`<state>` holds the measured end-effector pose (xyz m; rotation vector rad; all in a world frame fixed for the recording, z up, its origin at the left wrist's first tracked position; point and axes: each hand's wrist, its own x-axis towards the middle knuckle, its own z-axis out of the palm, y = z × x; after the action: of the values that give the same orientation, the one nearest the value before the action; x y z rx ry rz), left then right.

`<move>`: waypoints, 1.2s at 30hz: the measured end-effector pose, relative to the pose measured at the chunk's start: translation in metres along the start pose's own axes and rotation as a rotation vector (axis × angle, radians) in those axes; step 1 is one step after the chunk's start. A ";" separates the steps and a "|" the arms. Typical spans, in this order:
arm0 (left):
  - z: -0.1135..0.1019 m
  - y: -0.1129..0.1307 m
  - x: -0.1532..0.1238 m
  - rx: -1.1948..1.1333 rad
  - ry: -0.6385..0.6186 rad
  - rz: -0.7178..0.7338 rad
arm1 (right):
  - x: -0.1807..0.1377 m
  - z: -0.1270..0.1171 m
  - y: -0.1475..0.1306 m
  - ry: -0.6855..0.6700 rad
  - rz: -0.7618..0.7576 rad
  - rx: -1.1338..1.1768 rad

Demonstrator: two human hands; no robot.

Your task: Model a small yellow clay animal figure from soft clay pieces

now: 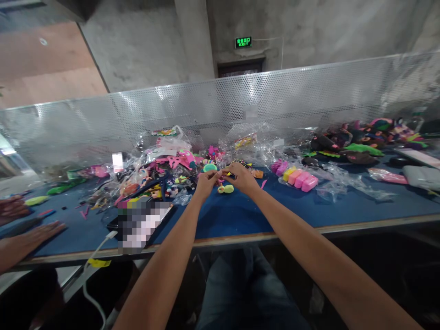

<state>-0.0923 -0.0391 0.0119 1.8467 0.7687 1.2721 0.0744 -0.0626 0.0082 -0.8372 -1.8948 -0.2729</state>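
My left hand [206, 182] and my right hand [241, 178] meet at the middle of the blue table, fingertips pinched together. Whatever sits between the fingers is too small and hidden to name. Just below them lies a small yellow-green figure [226, 189] with a rounded end, on the tabletop. A green round piece [209, 168] shows right behind my left fingers. Close to my right hand are an orange piece [257, 173] and a thin pink strip [264, 184].
Left of my hands, colourful soft pieces and plastic bags [165, 160] form a heap behind a phone-like device [144, 224] with a white cable [87, 284]. Wrapped pink and yellow blocks [299, 178] lie right. A perforated metal screen [206, 103] stands behind. Another person's hands [37, 236] rest far left.
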 end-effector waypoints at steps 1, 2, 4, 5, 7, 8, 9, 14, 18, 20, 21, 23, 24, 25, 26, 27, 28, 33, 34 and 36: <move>0.000 0.000 0.000 0.008 0.007 0.005 | 0.000 0.000 0.000 -0.001 -0.005 0.002; 0.000 0.000 0.000 0.010 0.007 0.009 | 0.000 0.001 0.000 0.002 -0.007 0.000; 0.001 0.001 -0.001 0.000 -0.021 0.008 | -0.001 0.001 0.001 0.014 -0.006 -0.019; 0.002 0.002 -0.001 -0.010 -0.042 0.001 | -0.001 0.002 0.001 0.021 -0.008 -0.032; 0.002 0.002 -0.001 -0.029 -0.069 -0.019 | -0.001 0.002 0.001 0.032 -0.014 -0.050; 0.002 0.002 -0.001 -0.034 -0.070 -0.027 | -0.001 0.002 0.001 0.035 -0.017 -0.052; 0.002 0.002 -0.001 -0.032 -0.063 -0.032 | -0.001 0.002 0.001 0.034 -0.021 -0.049; 0.001 -0.001 0.000 0.025 -0.036 -0.041 | -0.001 0.003 0.002 -0.009 -0.010 -0.020; 0.001 -0.001 0.000 0.038 -0.070 -0.013 | -0.001 0.003 0.001 -0.022 0.005 -0.026; 0.001 -0.001 0.000 0.028 -0.065 -0.004 | -0.001 0.003 0.001 -0.024 -0.006 -0.020; 0.001 -0.001 0.000 0.029 -0.059 -0.003 | -0.001 0.003 0.001 -0.023 -0.009 -0.015; 0.001 0.000 0.000 0.033 -0.047 -0.009 | -0.001 0.003 0.001 -0.019 0.001 -0.012; 0.001 0.000 0.000 0.027 -0.048 -0.012 | -0.001 0.003 0.002 -0.018 0.012 -0.014; 0.001 0.000 0.000 0.017 -0.049 -0.014 | -0.001 0.004 0.002 -0.014 0.024 -0.017; 0.001 0.000 0.000 0.006 -0.047 -0.015 | -0.001 0.004 0.002 -0.009 0.034 -0.019; 0.001 0.000 0.000 -0.001 -0.045 -0.012 | -0.002 0.004 0.003 -0.007 0.039 -0.016; 0.001 0.000 0.000 0.002 -0.043 -0.009 | -0.002 0.005 0.003 -0.008 0.038 -0.007; 0.000 -0.002 0.000 0.088 -0.043 0.012 | -0.002 0.005 0.002 -0.028 0.044 0.029; 0.000 -0.002 0.000 0.098 -0.049 0.017 | -0.002 0.005 0.002 -0.028 0.054 0.021; 0.000 -0.002 0.000 0.111 -0.056 0.022 | -0.002 0.004 0.001 -0.032 0.056 0.016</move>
<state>-0.0926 -0.0378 0.0107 1.9764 0.8052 1.2077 0.0726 -0.0601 0.0046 -0.8871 -1.8969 -0.2104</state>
